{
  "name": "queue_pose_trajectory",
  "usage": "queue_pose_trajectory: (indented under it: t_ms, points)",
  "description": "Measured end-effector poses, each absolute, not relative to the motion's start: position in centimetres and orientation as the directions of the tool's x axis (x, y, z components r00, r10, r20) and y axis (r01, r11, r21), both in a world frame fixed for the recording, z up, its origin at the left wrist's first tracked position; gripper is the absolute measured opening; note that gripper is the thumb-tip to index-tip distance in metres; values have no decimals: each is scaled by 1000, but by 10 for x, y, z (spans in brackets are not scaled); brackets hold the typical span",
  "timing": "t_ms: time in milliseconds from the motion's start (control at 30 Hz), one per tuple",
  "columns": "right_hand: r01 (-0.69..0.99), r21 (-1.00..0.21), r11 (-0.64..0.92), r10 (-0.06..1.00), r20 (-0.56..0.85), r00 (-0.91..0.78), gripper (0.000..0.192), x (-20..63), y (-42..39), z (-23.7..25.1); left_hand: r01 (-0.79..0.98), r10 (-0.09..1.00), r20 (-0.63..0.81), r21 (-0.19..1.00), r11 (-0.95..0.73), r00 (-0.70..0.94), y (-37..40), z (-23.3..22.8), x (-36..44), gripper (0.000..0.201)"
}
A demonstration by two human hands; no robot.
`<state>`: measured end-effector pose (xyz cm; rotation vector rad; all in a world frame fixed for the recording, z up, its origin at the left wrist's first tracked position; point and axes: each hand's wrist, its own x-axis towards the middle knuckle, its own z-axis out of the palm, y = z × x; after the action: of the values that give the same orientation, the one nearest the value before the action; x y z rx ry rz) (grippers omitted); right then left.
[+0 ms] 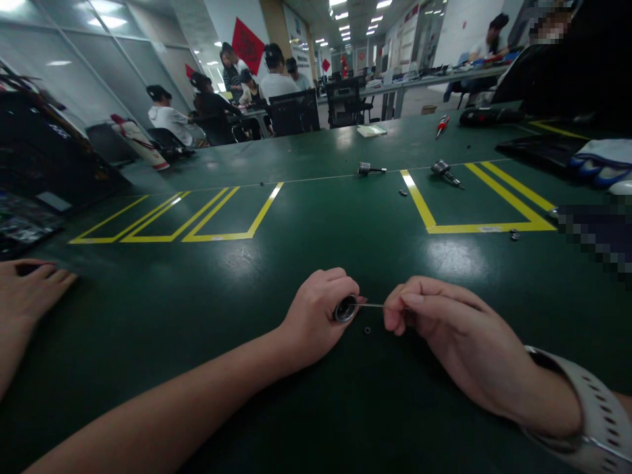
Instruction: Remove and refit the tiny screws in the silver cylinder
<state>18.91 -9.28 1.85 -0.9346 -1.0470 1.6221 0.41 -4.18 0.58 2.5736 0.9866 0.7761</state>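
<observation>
My left hand [318, 316] is wrapped around a hollow metal cylinder [345, 308], its round open end turned toward me and to the right. From the right, my right hand [439, 316], with a pale perforated watch strap [587, 401] on the wrist, pinches a thin metal rod [371, 305]. The rod's far end reaches the mouth of the cylinder; whether it touches anything inside is hard to see. Just below the rod, a small dark ring [367, 330] lies on the green tabletop [276, 421]. My fingers hide most of the cylinder's body.
Another person's hand [29, 289] rests at the left edge. Yellow tape outlines [217, 237] mark the table. Farther back lie two metal chuck-like parts [364, 168] [441, 168], small metal pieces [514, 234], a red screwdriver [442, 125] and a white-blue glove [602, 161].
</observation>
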Motion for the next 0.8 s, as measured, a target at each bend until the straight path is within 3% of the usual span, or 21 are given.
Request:
queue_pose_trajectory:
  t_ms: [167, 333, 433, 633, 800]
  points:
    - [-414, -866, -281, 946, -179, -269, 20, 188, -90, 18, 507, 684, 382, 470, -723, 622, -41, 5, 4, 16]
    - [-163, -985, -54, 980, -22, -196, 18, 190, -97, 16, 557, 707, 348, 442, -703, 616, -40, 5, 5, 15]
    - [-84, -996, -32, 974, -12, -226, 18, 189, -98, 16, 573, 701, 330, 410, -709, 632, -41, 5, 5, 15]
    - [-328, -911, -250, 956, -179, -233, 20, 187, -89, 20, 585, 700, 341, 388, -713, 628, -42, 6, 5, 16]
    - [-365, -894, -260, 958, -191, -214, 19, 187, -87, 21, 594, 718, 326, 407, -694, 615, -41, 6, 5, 16]
